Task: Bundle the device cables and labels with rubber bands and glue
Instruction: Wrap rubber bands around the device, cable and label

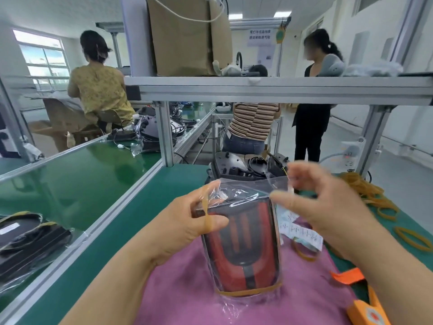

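While a red and black device (243,242) is lying in a clear plastic bag (246,191) on a pink cloth (187,289) at the near edge of a green desk (140,219), a person is working on it with both bare hands. The left hand (187,221) is grasping the bagged device on its far left side, fingers curled round it, and a tan rubber band (207,216) is stretching across the thumb. The right hand (328,207), blurred, is pinching the bag's far right corner between thumb and curled fingers. A second rubber band (248,292) is circling the device's near end. White printed labels (302,231) are lying just beside the device on its right, partly under the right hand. A heap of loose rubber bands (367,191) is spreading along the desk's right edge. An orange object (365,310) is sitting at the near right corner. A black tray of parts (246,167) is standing at the far edge, just beyond the bag.
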### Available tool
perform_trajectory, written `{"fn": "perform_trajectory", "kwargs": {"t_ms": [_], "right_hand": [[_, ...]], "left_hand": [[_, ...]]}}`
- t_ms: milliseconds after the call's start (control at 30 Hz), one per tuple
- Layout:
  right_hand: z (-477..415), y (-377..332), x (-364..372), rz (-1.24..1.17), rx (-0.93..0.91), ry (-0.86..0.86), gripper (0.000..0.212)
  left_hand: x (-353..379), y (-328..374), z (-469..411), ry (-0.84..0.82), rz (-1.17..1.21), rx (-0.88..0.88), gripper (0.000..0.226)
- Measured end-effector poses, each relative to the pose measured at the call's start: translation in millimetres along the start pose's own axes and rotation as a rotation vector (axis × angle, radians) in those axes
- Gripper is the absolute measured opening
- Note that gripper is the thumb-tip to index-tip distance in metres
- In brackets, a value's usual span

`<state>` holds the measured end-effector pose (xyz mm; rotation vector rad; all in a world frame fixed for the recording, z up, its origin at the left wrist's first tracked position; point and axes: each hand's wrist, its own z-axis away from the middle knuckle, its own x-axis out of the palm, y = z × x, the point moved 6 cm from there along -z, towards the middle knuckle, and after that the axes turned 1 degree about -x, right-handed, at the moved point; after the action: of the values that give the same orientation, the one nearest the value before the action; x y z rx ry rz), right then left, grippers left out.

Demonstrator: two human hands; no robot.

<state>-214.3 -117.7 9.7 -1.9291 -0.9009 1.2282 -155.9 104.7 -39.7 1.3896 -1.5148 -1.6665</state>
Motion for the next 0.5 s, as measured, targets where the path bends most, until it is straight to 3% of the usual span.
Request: {"fn": "perform_trajectory", "kwargs": {"t_ms": [67,167,267,367,500], "right_hand": [[17,-36,-12,-0.001,-0.262,0.264,0.023],[36,-76,24,0.149,-0.474,0.116,0.008],[30,-79,57,0.315,-0.347,-0.091,0.019],[19,-79,66,0.393,-0.229,-0.132,0.024],[10,-87,75,0.557,-0.219,-0.206,0.031]], "left_hand": [[3,1,0,0.014,0.000,0.004,0.077],[8,4,-1,-0.014,0.009,0.029,0.080],[10,7,-2,-0.044,-0.022,0.051,0.070],[11,14,-1,-0.037,-0.112,0.123,0.054],[11,15,-1,-0.026,-0.154,0.141,0.052]]}}
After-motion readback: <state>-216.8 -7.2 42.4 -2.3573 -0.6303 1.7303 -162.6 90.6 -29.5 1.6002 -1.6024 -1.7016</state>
